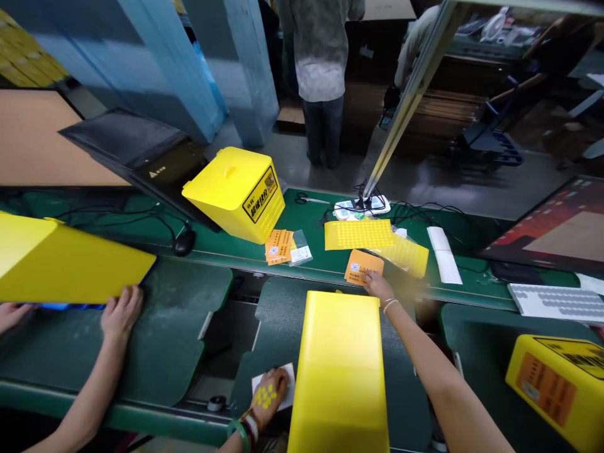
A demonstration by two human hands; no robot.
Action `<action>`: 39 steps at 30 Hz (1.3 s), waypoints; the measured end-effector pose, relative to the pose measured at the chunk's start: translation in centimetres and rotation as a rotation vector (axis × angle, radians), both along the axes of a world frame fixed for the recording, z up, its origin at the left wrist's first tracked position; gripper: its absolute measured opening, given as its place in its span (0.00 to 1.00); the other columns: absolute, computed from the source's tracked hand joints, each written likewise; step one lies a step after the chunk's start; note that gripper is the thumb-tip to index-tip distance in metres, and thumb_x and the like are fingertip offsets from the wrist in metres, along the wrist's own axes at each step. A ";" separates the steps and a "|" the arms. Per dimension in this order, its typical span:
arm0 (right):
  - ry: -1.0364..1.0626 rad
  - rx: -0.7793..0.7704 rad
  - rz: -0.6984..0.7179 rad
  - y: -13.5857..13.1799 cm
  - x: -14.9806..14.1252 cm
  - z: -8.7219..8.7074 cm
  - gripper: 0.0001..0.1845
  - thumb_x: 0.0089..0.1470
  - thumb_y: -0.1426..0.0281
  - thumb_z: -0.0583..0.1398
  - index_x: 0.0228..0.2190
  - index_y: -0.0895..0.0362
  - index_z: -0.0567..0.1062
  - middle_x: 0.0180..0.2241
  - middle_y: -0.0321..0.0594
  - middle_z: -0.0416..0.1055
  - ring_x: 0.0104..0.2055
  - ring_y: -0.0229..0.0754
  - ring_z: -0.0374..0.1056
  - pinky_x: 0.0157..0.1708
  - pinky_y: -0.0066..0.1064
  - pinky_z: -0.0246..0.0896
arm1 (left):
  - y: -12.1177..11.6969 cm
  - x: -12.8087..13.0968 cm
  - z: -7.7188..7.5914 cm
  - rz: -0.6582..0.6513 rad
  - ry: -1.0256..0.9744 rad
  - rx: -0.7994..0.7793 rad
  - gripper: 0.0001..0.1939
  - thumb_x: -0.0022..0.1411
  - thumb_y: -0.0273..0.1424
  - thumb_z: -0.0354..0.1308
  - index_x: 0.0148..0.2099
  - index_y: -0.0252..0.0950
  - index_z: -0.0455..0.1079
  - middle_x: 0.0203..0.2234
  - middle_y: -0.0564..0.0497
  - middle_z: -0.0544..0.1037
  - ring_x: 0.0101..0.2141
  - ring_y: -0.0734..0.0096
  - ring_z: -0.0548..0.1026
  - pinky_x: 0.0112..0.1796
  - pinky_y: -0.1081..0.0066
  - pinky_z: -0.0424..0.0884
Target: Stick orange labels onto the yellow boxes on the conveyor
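Observation:
A tall yellow box stands in front of me on a green board, between my two arms. Beyond it, my right hand reaches to a small pile of orange printed stickers, its fingertips closed on the near edge of one. My left hand is beside the box's left side, fingers curled over a white-backed card with a thin orange edge. Several yellow dots stick to the back of that hand. Its fingertips are partly hidden.
At left, a co-worker's hands touch another yellow box. A lidded yellow box, orange cards, yellow dot sheets, scissors and a power strip lie behind. A labelled yellow box stands right.

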State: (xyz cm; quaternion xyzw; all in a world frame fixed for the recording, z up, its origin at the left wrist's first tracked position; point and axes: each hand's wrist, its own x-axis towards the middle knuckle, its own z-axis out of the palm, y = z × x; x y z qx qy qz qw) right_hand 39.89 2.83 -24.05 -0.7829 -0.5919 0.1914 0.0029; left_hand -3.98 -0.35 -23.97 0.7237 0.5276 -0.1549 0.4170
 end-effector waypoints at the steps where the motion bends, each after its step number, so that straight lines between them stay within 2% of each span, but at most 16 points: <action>1: 0.001 0.016 0.007 0.0 0.2 0.5 0.16 0.59 0.74 0.54 0.47 0.57 0.76 0.51 0.49 0.71 0.53 0.47 0.65 0.52 0.34 0.61 | -0.1 -0.4 -0.3 -0.029 0.015 0.033 0.14 0.62 0.33 0.45 0.37 0.39 0.73 0.36 0.47 0.78 0.43 0.59 0.74 0.47 0.64 0.66; 4: -0.011 0.086 -0.005 0.5 0.7 2.6 0.15 0.61 0.72 0.51 0.41 0.56 0.78 0.40 0.46 0.76 0.44 0.42 0.70 0.45 0.30 0.64 | 0.4 -0.8 0.0 -0.011 -0.015 -0.022 0.14 0.62 0.33 0.45 0.38 0.39 0.73 0.37 0.48 0.79 0.43 0.62 0.75 0.46 0.67 0.66; 6: -0.031 0.139 -0.026 1.0 0.8 5.0 0.16 0.62 0.71 0.50 0.42 0.57 0.77 0.37 0.45 0.76 0.42 0.42 0.71 0.43 0.30 0.65 | 1.4 -0.3 1.9 0.097 -0.047 -0.083 0.14 0.63 0.35 0.45 0.37 0.39 0.72 0.35 0.49 0.79 0.40 0.63 0.76 0.43 0.69 0.67; 8: -0.062 0.243 -0.029 0.9 0.0 8.2 0.17 0.63 0.71 0.49 0.44 0.58 0.76 0.37 0.46 0.76 0.42 0.43 0.71 0.42 0.32 0.66 | 2.8 1.1 5.2 0.224 -0.121 -0.086 0.16 0.64 0.39 0.45 0.36 0.38 0.71 0.32 0.50 0.78 0.37 0.63 0.76 0.40 0.68 0.67; 10: -0.099 0.456 0.026 -0.1 -2.0 12.1 0.16 0.62 0.72 0.50 0.45 0.58 0.76 0.39 0.47 0.76 0.43 0.44 0.70 0.43 0.34 0.66 | 3.9 2.9 9.5 0.316 -0.306 -0.049 0.19 0.65 0.45 0.45 0.35 0.37 0.70 0.31 0.49 0.76 0.36 0.63 0.74 0.39 0.68 0.67; 12: -0.119 0.710 0.150 -2.0 -5.2 16.1 0.16 0.62 0.74 0.52 0.47 0.56 0.75 0.41 0.46 0.76 0.45 0.44 0.71 0.45 0.35 0.65 | 4.3 5.0 14.2 0.389 -0.566 -0.042 0.19 0.65 0.46 0.49 0.37 0.37 0.70 0.32 0.50 0.75 0.37 0.65 0.73 0.41 0.69 0.67; 14: -0.103 0.786 0.253 -4.5 -8.8 19.5 0.17 0.61 0.77 0.54 0.49 0.53 0.74 0.43 0.42 0.76 0.47 0.42 0.70 0.47 0.34 0.64 | 4.0 6.8 18.4 0.439 -0.807 -0.138 0.19 0.64 0.46 0.52 0.39 0.36 0.71 0.32 0.49 0.75 0.36 0.67 0.72 0.41 0.70 0.67; 16: -0.104 0.859 0.357 -7.0 -12.1 21.9 0.18 0.59 0.78 0.57 0.50 0.53 0.73 0.43 0.42 0.77 0.46 0.43 0.70 0.46 0.34 0.64 | 3.2 8.0 21.6 0.488 -0.971 -0.231 0.17 0.64 0.44 0.54 0.40 0.35 0.71 0.31 0.49 0.75 0.35 0.69 0.72 0.41 0.70 0.67; 18: -0.105 0.924 0.424 -9.0 -14.7 23.3 0.17 0.58 0.78 0.58 0.49 0.56 0.73 0.41 0.44 0.77 0.45 0.44 0.71 0.43 0.35 0.64 | 2.0 8.3 23.8 0.545 -1.045 -0.283 0.14 0.63 0.42 0.57 0.36 0.34 0.70 0.29 0.50 0.74 0.33 0.72 0.70 0.39 0.72 0.66; 21: -0.096 0.932 0.434 -11.3 -17.4 23.9 0.15 0.58 0.80 0.58 0.47 0.58 0.74 0.39 0.45 0.77 0.43 0.44 0.71 0.41 0.35 0.64 | 0.3 7.6 25.2 0.615 -1.068 -0.339 0.12 0.61 0.38 0.59 0.32 0.34 0.68 0.26 0.52 0.72 0.30 0.75 0.68 0.37 0.73 0.64; 26: -0.090 0.891 0.411 -13.9 -20.0 24.0 0.15 0.57 0.82 0.58 0.45 0.60 0.74 0.38 0.46 0.77 0.42 0.45 0.70 0.41 0.36 0.64 | -1.4 5.1 25.4 0.666 -1.140 -0.507 0.12 0.63 0.39 0.57 0.34 0.34 0.67 0.28 0.51 0.72 0.31 0.74 0.69 0.36 0.72 0.65; 28: -0.070 0.888 0.406 -14.7 -20.8 24.2 0.16 0.57 0.82 0.58 0.46 0.59 0.74 0.39 0.45 0.77 0.43 0.45 0.70 0.42 0.36 0.65 | -1.8 4.2 25.5 0.670 -1.144 -0.526 0.13 0.63 0.40 0.57 0.34 0.35 0.67 0.28 0.51 0.72 0.30 0.74 0.69 0.36 0.72 0.65; 31: 0.025 0.871 0.358 -15.4 -22.0 24.7 0.16 0.57 0.82 0.58 0.45 0.56 0.74 0.39 0.43 0.77 0.43 0.44 0.71 0.43 0.36 0.66 | -2.3 3.4 25.9 0.667 -1.123 -0.494 0.12 0.61 0.38 0.59 0.33 0.34 0.67 0.27 0.52 0.72 0.29 0.75 0.69 0.36 0.72 0.65; 33: 0.186 0.810 0.276 -15.6 -22.8 25.3 0.14 0.58 0.78 0.58 0.45 0.54 0.74 0.40 0.42 0.76 0.43 0.43 0.71 0.43 0.35 0.67 | -2.5 3.1 26.3 0.645 -1.122 -0.473 0.12 0.60 0.38 0.59 0.33 0.34 0.67 0.27 0.52 0.72 0.29 0.75 0.69 0.36 0.72 0.66; 36: 0.437 0.680 0.135 -15.5 -24.3 26.4 0.12 0.60 0.70 0.60 0.46 0.53 0.72 0.41 0.42 0.75 0.43 0.42 0.72 0.43 0.33 0.69 | -2.9 2.8 26.9 0.555 -1.111 -0.403 0.13 0.60 0.40 0.59 0.34 0.34 0.69 0.27 0.51 0.73 0.31 0.72 0.70 0.38 0.71 0.67; 39: 0.455 0.683 0.061 -15.2 -26.0 27.2 0.08 0.60 0.66 0.59 0.42 0.53 0.72 0.38 0.42 0.76 0.40 0.42 0.72 0.40 0.33 0.69 | -3.3 2.6 27.0 0.420 -1.058 -0.264 0.14 0.62 0.41 0.57 0.35 0.34 0.70 0.29 0.50 0.75 0.32 0.70 0.71 0.38 0.71 0.67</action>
